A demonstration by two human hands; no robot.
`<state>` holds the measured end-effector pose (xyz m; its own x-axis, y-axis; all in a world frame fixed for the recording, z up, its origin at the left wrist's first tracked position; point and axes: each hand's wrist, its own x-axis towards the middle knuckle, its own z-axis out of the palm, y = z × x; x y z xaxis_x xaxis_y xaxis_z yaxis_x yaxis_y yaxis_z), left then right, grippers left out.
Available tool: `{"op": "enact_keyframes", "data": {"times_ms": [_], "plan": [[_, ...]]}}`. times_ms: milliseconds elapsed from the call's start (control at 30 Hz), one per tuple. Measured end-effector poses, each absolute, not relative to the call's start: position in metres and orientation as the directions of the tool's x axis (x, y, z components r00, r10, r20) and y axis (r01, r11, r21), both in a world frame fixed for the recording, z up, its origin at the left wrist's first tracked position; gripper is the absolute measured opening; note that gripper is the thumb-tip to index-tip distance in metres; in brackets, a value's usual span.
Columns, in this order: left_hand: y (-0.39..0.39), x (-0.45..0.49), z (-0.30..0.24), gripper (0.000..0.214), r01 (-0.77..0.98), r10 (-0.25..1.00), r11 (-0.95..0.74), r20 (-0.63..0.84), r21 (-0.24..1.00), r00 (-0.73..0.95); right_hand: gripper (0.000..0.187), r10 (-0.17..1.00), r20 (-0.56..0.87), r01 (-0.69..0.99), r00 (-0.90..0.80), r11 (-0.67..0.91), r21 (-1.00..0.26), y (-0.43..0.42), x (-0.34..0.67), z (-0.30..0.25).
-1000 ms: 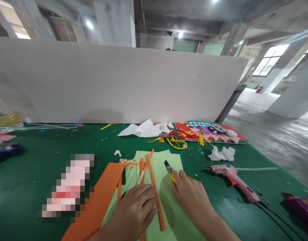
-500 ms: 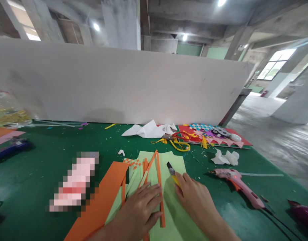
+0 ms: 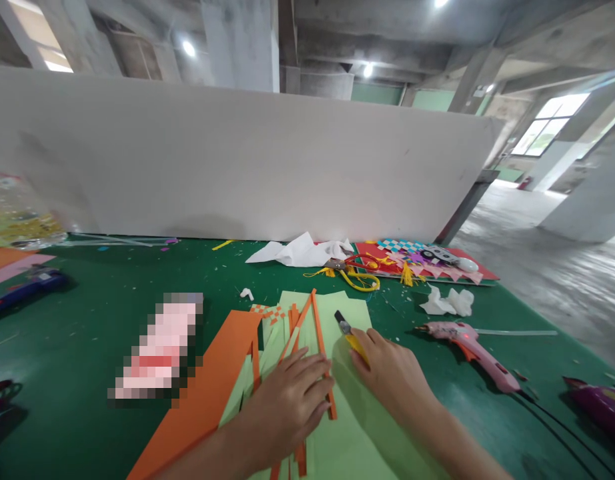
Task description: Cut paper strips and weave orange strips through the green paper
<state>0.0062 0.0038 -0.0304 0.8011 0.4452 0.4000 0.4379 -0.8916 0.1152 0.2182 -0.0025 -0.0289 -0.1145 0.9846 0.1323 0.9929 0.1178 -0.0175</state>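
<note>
Behind a green table stands a white board; on the table a light green sheet lies under a person's two hands.

An orange sheet lies against the light green sheet's left edge. The left hand presses flat on the light green sheet, fingers spread. The right hand, over its right half, is clenched. A pink glue gun lies to the sheet's right. An orange strip runs up the sheet's middle, under the left fingertips. The yellow utility knife gripped in the right hand points at the sheet's far edge.
</note>
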Motion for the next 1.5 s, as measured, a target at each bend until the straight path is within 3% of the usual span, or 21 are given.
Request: {"op": "enact_keyframes", "data": {"times_ms": [833, 1167, 1500], "plan": [[0.006, 0.006, -0.034, 0.027, 0.416, 0.406, -0.906, 0.453, 0.082, 0.794, 0.027, 0.988, 0.093, 0.992, -0.127, 0.128, -0.012, -0.002, 0.221, -0.027], [0.010, 0.007, -0.043, 0.026, 0.435, 0.384, -0.900, 0.442, -0.015, 0.811, 0.024, 0.991, 0.067, 0.992, -0.118, 0.120, -0.033, 0.000, 0.221, -0.025], [0.010, 0.008, -0.045, 0.016, 0.414, 0.382, -0.910, 0.454, 0.030, 0.805, 0.023, 0.993, 0.046, 0.992, -0.107, 0.110, -0.059, 0.003, 0.221, -0.023]]}}
